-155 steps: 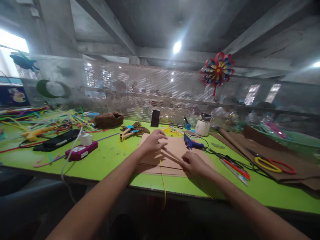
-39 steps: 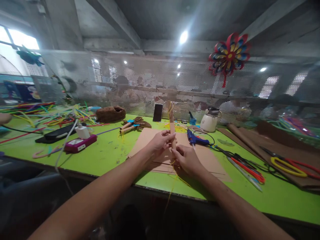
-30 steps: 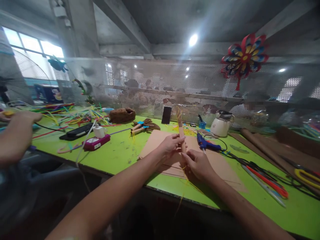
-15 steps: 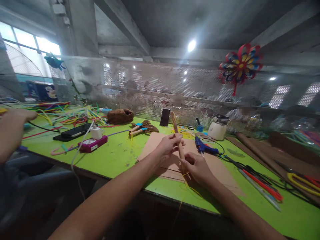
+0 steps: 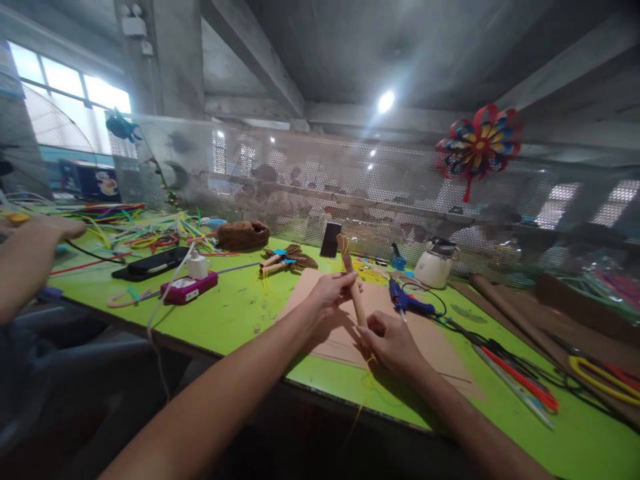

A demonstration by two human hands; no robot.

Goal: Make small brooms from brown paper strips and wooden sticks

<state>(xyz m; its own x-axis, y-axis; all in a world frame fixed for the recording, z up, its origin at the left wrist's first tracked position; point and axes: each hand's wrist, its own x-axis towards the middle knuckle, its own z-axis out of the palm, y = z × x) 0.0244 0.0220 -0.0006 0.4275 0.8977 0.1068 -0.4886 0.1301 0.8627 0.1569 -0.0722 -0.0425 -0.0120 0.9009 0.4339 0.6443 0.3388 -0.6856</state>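
Held upright at a slant above the sheets is a thin tan paper tube (image 5: pixel 357 303), with yellow string (image 5: pixel 369 363) trailing from its lower end and a strand at its top. My left hand (image 5: pixel 336 293) is closed around its upper middle. Lower down, my right hand (image 5: pixel 390 339) pinches the tube near its bottom end, where the string comes out. Beneath both hands lie flat brown cardboard sheets (image 5: pixel 425 340) on the green table (image 5: pixel 235 313). A blue glue gun (image 5: pixel 413 301) rests on the sheets' right side.
A co-worker's arm (image 5: pixel 30 260) reaches in from the left. Left of the sheets are a purple power strip (image 5: pixel 190 287), a black phone (image 5: pixel 153 263) and tangled pipe cleaners (image 5: pixel 155 233). A white kettle (image 5: pixel 436 262) stands behind; scissors (image 5: pixel 600 377) and brown paper rolls (image 5: pixel 505 300) lie right.
The camera view has shifted slightly. Both hands still hold the tube; my right hand has slid a little lower relative to it, and the trailing string has changed shape.
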